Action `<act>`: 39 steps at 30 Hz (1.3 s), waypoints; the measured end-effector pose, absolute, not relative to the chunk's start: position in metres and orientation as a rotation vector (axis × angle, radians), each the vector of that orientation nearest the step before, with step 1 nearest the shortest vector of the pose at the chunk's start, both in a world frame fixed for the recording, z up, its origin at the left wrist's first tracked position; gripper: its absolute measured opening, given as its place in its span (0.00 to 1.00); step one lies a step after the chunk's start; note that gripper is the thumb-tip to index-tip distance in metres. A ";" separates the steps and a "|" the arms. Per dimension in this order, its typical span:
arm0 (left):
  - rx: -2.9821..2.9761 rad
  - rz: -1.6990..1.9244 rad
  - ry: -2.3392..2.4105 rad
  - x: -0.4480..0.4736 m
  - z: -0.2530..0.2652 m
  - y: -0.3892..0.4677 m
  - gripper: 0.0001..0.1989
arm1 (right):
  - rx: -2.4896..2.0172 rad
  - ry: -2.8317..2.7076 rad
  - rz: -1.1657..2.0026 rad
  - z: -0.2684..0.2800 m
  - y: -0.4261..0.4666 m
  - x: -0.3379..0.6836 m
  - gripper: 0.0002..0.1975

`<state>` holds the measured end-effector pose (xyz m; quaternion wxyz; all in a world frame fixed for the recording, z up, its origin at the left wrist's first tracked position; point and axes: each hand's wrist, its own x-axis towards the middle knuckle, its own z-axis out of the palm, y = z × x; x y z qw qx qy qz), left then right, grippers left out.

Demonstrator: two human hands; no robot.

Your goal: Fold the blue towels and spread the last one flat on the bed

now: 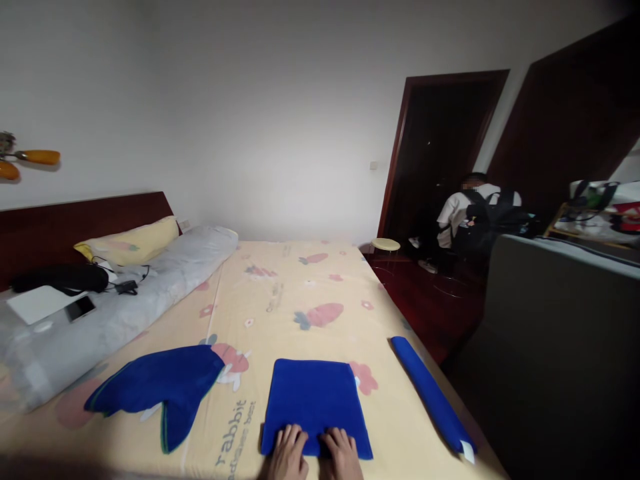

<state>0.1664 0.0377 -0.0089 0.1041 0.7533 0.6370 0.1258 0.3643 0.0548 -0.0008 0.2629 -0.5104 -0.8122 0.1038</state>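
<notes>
A blue cloth [315,397], laid out as a flat square, lies on the bed in front of me. My left hand [289,453] rests on its near edge, left of the middle, with slightly bent fingers on top of the fabric. Beside it, my right hand [343,453] lies on the same edge in a like pose, the two hands a little apart. To the left is a crumpled blue cloth [155,383] with a greenish edge. On the right, near the bed's side, lies a long blue cloth roll [430,393] with a white tag at its near end.
The bed sheet [270,300] is patterned with carrots. A grey rolled quilt [150,287] carries a white device [43,303] and cables; a yellow pillow [133,243] leans behind. A stool [385,245], a crouching person [455,210] and a dark panel [560,347] are on the right.
</notes>
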 end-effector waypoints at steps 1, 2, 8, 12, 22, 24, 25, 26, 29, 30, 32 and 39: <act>2.234 0.362 1.905 0.150 -0.008 0.035 0.31 | -1.415 -2.192 0.301 -0.005 0.056 0.379 0.24; 2.256 0.362 1.940 0.133 -0.006 0.032 0.32 | -1.462 -2.177 0.310 -0.009 0.057 0.394 0.24; 2.450 0.385 1.957 0.061 0.010 0.019 0.32 | -1.568 -2.187 0.270 -0.022 0.055 0.456 0.26; 2.343 0.351 2.022 0.074 0.024 0.024 0.30 | -1.614 -2.151 0.236 -0.006 0.054 0.443 0.24; 2.289 0.559 1.888 0.080 0.060 0.024 0.15 | -1.592 -2.110 0.229 0.008 0.053 0.446 0.19; 2.199 0.626 1.867 0.077 0.057 0.023 0.14 | -1.573 -2.089 0.252 0.008 0.051 0.453 0.16; 2.144 0.653 1.857 0.075 0.055 0.023 0.14 | -1.579 -2.072 0.273 0.008 0.051 0.455 0.13; 2.087 0.681 1.849 0.074 0.052 0.023 0.14 | -1.595 -2.047 0.298 0.007 0.051 0.458 0.12; 1.916 0.791 1.864 0.073 0.041 0.027 0.17 | -1.670 -1.944 0.378 0.006 0.054 0.461 0.11; 1.872 0.826 1.885 0.072 0.037 0.028 0.18 | -1.705 -1.911 0.403 0.005 0.055 0.460 0.12; 1.833 0.853 1.946 0.073 0.032 0.031 0.19 | -1.777 -1.860 0.419 0.002 0.058 0.458 0.13; 2.020 0.776 2.255 0.094 0.032 0.036 0.20 | -1.885 -1.789 0.202 -0.010 0.062 0.444 0.16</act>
